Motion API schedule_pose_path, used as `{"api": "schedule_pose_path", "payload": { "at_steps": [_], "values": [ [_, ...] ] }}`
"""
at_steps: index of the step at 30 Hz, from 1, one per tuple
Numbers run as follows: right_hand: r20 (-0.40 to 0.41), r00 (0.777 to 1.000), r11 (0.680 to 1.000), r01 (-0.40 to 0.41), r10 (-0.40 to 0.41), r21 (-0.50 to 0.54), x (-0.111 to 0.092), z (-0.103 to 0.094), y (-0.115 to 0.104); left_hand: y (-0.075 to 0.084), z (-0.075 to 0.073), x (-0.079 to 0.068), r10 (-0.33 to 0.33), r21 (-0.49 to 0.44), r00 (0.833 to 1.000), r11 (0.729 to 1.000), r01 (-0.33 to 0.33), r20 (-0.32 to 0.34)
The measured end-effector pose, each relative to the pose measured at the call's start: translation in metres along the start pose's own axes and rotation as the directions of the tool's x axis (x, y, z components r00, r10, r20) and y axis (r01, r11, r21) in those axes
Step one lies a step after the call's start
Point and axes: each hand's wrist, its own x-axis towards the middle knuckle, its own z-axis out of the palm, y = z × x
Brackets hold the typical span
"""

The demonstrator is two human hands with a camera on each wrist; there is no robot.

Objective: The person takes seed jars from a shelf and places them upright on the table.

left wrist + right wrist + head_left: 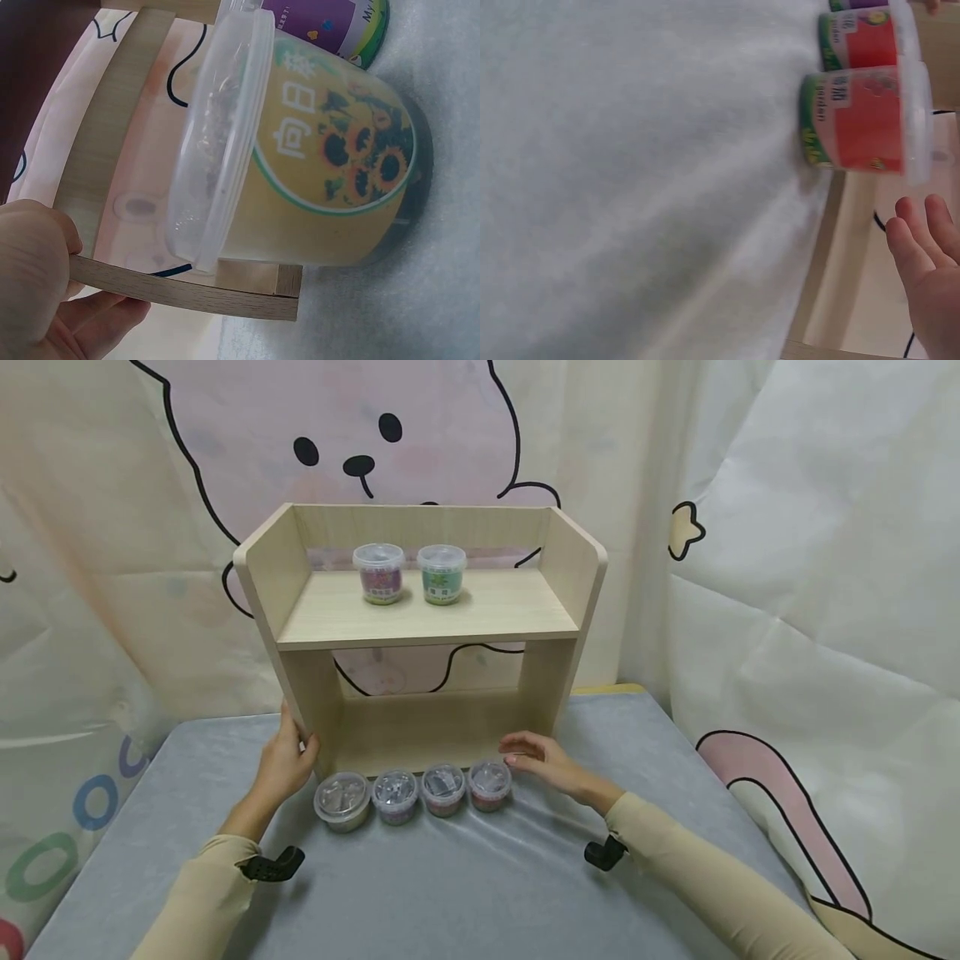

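A two-tier wooden shelf point(427, 727) stands on the table. My left hand point(287, 758) grips its left side panel, thumb inside and fingers outside, as the left wrist view shows. In front of the shelf is a row of several lidded plastic tubs; the leftmost, a larger yellow tub point(322, 165) with sunflowers on its label, is nearest that hand. My right hand point(543, 764) holds nothing, its fingers extended beside the rightmost red tub point(866, 120). Another red tub point(859, 37) stands next to that one. On the upper tier are a purple-labelled tub point(380, 578) and a green-labelled tub point(442, 578).
A grey-blue cloth point(450, 893) with some creases covers the table. Behind hangs a pale curtain point(592, 568) with a cartoon print, and more printed sheeting point(810, 610) hangs at the right. Both sleeved forearms reach in from the front, each with a black wrist device.
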Motion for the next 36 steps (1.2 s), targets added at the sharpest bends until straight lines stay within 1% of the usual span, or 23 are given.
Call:
{"api": "schedule_pose_path", "payload": {
  "at_steps": [5,12,18,23,31,36],
  "values": [
    [0.007,1.000,1.000,0.019,-0.019,0.007,0.001,-0.005,-0.011,0.002,0.000,0.001,-0.009,-0.014,1.000,1.000,0.009,0.007],
    [0.035,0.998,0.998,0.054,-0.054,-0.013,0.002,-0.009,-0.026,0.002,-0.002,0.000,-0.007,-0.011,1.000,1.000,0.008,0.012],
    [0.069,0.993,0.995,0.096,-0.094,-0.019,0.002,-0.012,-0.049,0.001,-0.001,0.000,-0.006,-0.012,1.000,1.000,0.006,0.012],
    [0.096,0.986,0.990,0.138,-0.136,-0.017,0.004,-0.012,-0.068,0.001,-0.001,0.000,-0.019,-0.006,1.000,1.000,0.019,0.016],
    [0.098,0.977,0.982,0.190,-0.190,0.005,0.009,-0.013,-0.096,-0.001,0.000,-0.001,-0.031,0.009,0.999,0.999,0.031,0.014],
    [0.095,0.972,0.976,0.215,-0.216,0.023,0.010,-0.017,-0.109,-0.002,0.001,0.001,-0.017,0.026,1.000,1.000,0.017,0.004]
  ]
}}
